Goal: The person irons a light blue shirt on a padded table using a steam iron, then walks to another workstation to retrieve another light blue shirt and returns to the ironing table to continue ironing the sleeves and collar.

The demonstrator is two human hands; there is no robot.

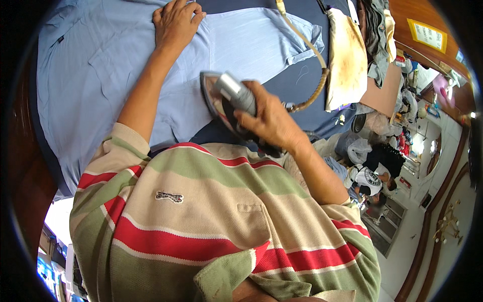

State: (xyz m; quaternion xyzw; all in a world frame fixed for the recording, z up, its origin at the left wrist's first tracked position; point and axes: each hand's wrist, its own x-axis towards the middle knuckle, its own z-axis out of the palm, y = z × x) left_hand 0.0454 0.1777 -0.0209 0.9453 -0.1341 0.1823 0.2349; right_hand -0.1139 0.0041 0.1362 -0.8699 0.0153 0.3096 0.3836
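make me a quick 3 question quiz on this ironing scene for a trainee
1. True or false: the right hand grips the handle of the iron.
2. Multiple choice: where does the left hand rest? A) on the coiled cord B) flat on the light blue shirt C) on the scorched cream cloth
3. Fill in: the shirt lies spread on a dark ____ padded board.

Key: 1 true; 2 B; 3 blue
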